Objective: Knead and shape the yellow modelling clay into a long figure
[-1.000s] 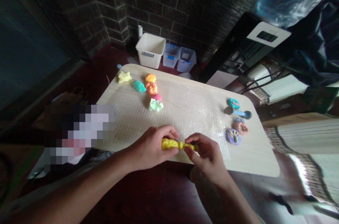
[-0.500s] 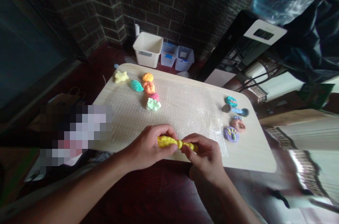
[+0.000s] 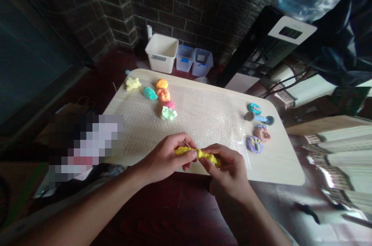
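Observation:
A lumpy, long piece of yellow modelling clay [image 3: 183, 150] is held between my two hands above the table's near edge. My left hand [image 3: 168, 155] is closed on its left part, thumb on the near side. My right hand [image 3: 228, 164] pinches the narrower right part, which looks knobbly and twisted. Parts of the clay are hidden behind my fingers. Below my hands lies a sheet of bubble wrap [image 3: 203, 118] on the pale wooden table [image 3: 279, 160].
At the table's far left sit several clay pieces, among them a pale yellow one [image 3: 133, 83], a teal one [image 3: 150, 93] and a mint one [image 3: 168, 113]. On the right are a purple disc [image 3: 255, 144] and a blue dumbbell shape [image 3: 261, 119]. Bins [image 3: 161, 50] stand beyond the table.
My fingers have shifted slightly on the yellow clay. Its right part now tilts lower to the right and looks more bent. Pieces on the table have stayed where they were.

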Available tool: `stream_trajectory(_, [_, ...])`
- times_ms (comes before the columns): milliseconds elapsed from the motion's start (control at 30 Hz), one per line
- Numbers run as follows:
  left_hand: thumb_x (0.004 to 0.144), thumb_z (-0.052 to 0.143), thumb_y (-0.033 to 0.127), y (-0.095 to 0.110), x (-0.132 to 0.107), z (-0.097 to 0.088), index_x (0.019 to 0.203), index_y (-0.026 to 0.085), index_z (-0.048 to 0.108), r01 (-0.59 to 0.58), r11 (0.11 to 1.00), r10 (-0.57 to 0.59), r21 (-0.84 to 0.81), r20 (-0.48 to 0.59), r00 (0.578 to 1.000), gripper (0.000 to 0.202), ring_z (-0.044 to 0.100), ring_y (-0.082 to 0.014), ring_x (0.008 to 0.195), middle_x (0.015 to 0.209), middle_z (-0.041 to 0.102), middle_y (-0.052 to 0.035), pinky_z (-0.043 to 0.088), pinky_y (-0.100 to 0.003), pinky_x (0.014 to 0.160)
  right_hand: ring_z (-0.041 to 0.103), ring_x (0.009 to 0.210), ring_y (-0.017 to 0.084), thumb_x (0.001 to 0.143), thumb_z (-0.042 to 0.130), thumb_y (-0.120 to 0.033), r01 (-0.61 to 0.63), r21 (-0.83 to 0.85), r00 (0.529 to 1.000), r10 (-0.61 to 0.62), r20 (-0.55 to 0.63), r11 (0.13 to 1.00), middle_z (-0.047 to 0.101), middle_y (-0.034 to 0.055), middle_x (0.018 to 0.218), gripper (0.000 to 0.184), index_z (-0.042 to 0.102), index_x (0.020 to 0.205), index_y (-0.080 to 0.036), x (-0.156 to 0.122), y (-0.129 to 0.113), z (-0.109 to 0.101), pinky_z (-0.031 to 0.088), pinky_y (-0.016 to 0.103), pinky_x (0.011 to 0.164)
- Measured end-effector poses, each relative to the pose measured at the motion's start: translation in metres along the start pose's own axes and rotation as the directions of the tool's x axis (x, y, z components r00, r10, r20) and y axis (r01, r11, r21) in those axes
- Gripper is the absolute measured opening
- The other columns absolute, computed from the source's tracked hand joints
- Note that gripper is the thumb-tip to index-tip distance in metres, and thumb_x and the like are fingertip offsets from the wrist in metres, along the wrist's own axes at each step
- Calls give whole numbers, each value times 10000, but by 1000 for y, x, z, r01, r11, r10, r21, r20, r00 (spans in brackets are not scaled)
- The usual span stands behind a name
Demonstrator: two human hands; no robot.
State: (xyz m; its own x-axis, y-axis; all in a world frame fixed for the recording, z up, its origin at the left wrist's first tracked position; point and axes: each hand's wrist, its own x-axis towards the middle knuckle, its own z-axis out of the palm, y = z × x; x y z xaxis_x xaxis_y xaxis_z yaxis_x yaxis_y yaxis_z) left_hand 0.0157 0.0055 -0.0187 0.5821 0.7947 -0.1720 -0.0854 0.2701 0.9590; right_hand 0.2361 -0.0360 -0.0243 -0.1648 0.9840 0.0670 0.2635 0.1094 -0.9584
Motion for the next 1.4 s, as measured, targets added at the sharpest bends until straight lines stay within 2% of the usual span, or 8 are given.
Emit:
stream_trajectory(100, [908,749,299,0,-2,-3,996,167,687,-83,981,94,175,-58,994,171,612,-131,761,864,679,0,475,-227,660,690,657,172,902,811,-347,-103,76,995,103,-3,992,783,70,785,173,806,976,-190,3,0,-1,528,277,594])
stream_trajectory(200, [916,740,274,-1,-3,-3,982,179,730,-136,949,165,284,-83,983,116,628,-132,770,865,714,-1,477,-224,678,685,621,158,874,836,-355,-139,173,990,143,-11,975,781,59,732,179,814,944,-191,5,-1,0,530,261,582])
stream_trajectory(433, [920,732,280,-5,-5,1,962,180,754,-154,927,206,342,-120,971,110,683,-156,759,837,755,-11,507,-238,680,683,613,140,850,869,-347,-151,239,988,149,26,959,776,48,715,177,831,941,-201,5,-6,4,531,243,586])
stream_trajectory(600, [880,771,248,-2,-5,4,959,186,737,-165,916,227,366,-130,965,106,686,-153,781,869,752,-3,513,-229,690,706,655,136,890,840,-344,-130,286,991,134,3,949,782,42,737,151,812,956,-211,5,-6,4,553,234,629])
stream_trajectory(700, [893,764,251,-2,-5,4,961,189,740,-171,919,228,357,-127,965,96,696,-155,801,884,760,-5,516,-227,706,699,637,128,889,844,-341,-132,315,991,133,20,940,778,33,711,143,810,941,-212,5,-5,4,554,231,631])
stream_trajectory(900, [905,760,280,-4,-8,4,946,185,731,-139,941,183,310,-120,976,108,659,-138,731,817,729,2,482,-212,635,689,627,126,883,851,-333,-150,319,989,139,60,936,772,29,703,140,806,926,-207,6,-7,5,551,237,629])
stream_trajectory(1167, [924,747,345,-1,-4,5,974,155,667,-30,999,29,-18,-53,998,212,681,-146,639,696,722,-15,544,-251,640,687,691,150,886,828,-239,-44,286,999,46,-1,957,751,26,803,97,786,973,-235,3,-4,2,533,265,626])
stream_trajectory(1400, [937,740,336,-5,-4,6,899,149,656,-35,999,35,11,-45,998,209,661,-124,632,677,715,-14,516,-229,637,663,694,157,909,812,-269,-86,281,996,81,28,956,728,31,793,72,769,908,-211,0,2,9,529,288,633])
